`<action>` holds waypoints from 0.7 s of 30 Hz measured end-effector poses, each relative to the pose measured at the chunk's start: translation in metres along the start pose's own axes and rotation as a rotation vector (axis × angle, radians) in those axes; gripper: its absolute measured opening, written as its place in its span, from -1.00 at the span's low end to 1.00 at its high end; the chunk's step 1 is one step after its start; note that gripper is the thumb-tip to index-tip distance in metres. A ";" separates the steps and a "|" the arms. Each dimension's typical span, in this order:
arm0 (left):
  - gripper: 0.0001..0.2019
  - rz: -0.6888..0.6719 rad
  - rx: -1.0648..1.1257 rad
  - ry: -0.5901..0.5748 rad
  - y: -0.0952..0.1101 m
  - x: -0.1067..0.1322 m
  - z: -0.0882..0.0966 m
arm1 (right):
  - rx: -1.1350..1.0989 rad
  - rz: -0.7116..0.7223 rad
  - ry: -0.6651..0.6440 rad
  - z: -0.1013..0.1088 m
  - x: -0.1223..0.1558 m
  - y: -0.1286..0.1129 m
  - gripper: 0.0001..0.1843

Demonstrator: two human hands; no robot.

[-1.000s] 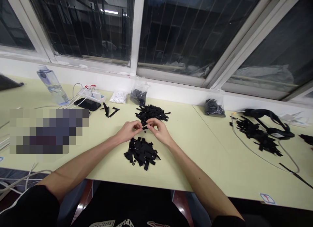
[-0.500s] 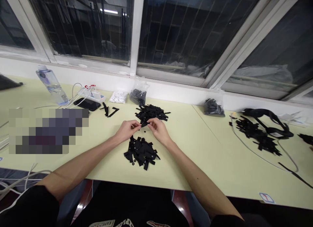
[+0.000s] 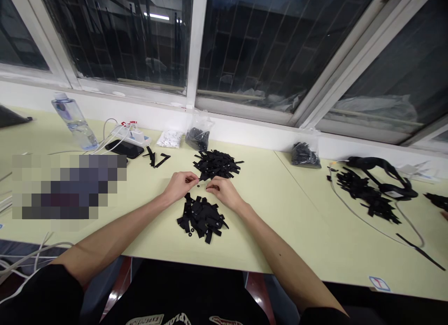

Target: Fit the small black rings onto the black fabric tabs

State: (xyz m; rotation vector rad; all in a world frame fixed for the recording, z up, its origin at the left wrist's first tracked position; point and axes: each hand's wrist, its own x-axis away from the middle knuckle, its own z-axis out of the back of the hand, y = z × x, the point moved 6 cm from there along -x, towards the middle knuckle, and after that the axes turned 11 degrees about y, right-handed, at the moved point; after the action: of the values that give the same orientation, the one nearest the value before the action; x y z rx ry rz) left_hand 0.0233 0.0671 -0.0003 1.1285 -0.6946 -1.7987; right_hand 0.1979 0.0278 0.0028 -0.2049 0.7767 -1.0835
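Note:
My left hand [image 3: 182, 185] is closed in a pinch at the near edge of the far pile of black fabric strips [image 3: 219, 162]. A small dark end of a black strip shows at its fingertips; the rest is hidden. To the right, my right hand [image 3: 226, 192] pinches low over the table, its fingertips on a small black ring that they mostly cover. Another black ring [image 3: 198, 186] lies on the table between the hands. Nearer to me is a second heap of black strips [image 3: 202, 217], some with small white marks, with loose rings [image 3: 191, 232] at its left front.
Along the wall stand a water bottle [image 3: 75, 122], a power strip [image 3: 135, 134], a phone [image 3: 125, 148], a white packet [image 3: 170, 139] and bags of black pieces [image 3: 198, 137] [image 3: 305, 153]. At right lie more strips [image 3: 366, 194], a black headband device [image 3: 385, 176] and a cable.
My hands have come apart: the right moved down and slightly left onto the spot where a ring lay, while the left shifted slightly left. The black strip no longer spans both hands.

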 end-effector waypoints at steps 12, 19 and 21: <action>-0.84 0.021 0.057 -0.022 0.003 -0.001 0.001 | -0.130 -0.084 0.074 0.001 -0.002 -0.003 -0.81; -0.80 0.093 0.178 -0.031 -0.004 -0.004 -0.001 | -0.646 -0.306 0.075 -0.004 -0.002 -0.007 -0.69; -0.78 0.112 0.210 -0.035 -0.006 -0.005 -0.002 | -0.687 -0.324 0.086 -0.003 -0.003 -0.008 -0.68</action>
State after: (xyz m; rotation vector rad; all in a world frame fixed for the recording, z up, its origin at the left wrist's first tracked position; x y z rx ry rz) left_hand 0.0239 0.0742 -0.0043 1.1727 -0.9666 -1.6828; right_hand 0.1897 0.0271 0.0062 -0.8944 1.2057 -1.0957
